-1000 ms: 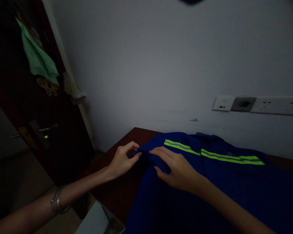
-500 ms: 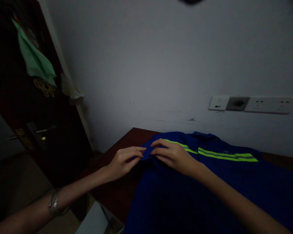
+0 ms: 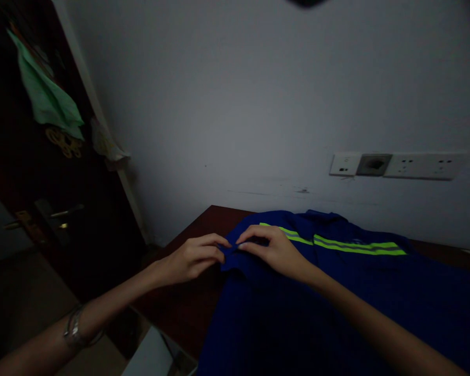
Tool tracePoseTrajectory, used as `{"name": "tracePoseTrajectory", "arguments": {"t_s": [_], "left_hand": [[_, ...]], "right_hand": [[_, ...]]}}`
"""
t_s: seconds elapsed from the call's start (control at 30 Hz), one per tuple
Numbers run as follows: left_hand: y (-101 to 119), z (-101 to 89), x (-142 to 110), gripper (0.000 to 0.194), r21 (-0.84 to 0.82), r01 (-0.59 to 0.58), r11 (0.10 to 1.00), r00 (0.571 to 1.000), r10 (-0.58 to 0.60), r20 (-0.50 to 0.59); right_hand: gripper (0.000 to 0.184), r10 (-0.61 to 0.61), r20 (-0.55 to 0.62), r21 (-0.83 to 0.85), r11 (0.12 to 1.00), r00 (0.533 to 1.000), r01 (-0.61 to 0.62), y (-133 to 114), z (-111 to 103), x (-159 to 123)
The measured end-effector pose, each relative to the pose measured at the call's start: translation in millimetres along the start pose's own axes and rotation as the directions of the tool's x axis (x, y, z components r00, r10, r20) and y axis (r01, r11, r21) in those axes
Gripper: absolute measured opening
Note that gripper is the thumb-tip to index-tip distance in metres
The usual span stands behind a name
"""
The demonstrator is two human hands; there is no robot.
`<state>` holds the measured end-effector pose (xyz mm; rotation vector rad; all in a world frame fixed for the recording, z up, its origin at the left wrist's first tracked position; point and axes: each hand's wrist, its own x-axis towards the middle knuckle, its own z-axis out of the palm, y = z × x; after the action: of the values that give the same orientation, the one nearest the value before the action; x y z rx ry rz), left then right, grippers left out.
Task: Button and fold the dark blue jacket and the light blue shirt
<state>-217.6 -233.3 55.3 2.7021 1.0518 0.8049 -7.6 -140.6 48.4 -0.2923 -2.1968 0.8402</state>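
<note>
A dark blue work jacket (image 3: 317, 277) with yellow-green and grey reflective stripes (image 3: 360, 247) lies spread over the dark red table and covers most of it. My left hand (image 3: 194, 257) pinches the jacket's fabric at its left edge, fingers curled. Just beside it, my right hand (image 3: 279, 250) holds a small fold of the same cloth between thumb and index finger. The two sets of fingertips are nearly touching. Shadow hides the lower part of the jacket.
The table's (image 3: 198, 225) bare left corner meets a pale wall (image 3: 219, 104). Sockets (image 3: 395, 165) sit on the wall at right. A dark door (image 3: 94, 209) with a handle (image 3: 66, 211) stands at left, a green cloth (image 3: 49, 96) hanging there. Below the table is a pale panel (image 3: 151, 355).
My right thumb and index finger have closed on the fabric. My left hand has shifted slightly left and its fingers have curled more. The whole view has moved a little.
</note>
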Motion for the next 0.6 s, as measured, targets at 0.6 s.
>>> {"name": "tracePoseTrajectory", "arguments": {"t_s": [0.6], "left_hand": [[2.7,26.7,23.1,0.014,-0.366,0.483,0.796,0.858,-0.514,0.016]], "right_hand": [[0.011,-0.203,0.182,-0.399,0.879,0.962,0.261,0.2,-0.8,-9.1]]}}
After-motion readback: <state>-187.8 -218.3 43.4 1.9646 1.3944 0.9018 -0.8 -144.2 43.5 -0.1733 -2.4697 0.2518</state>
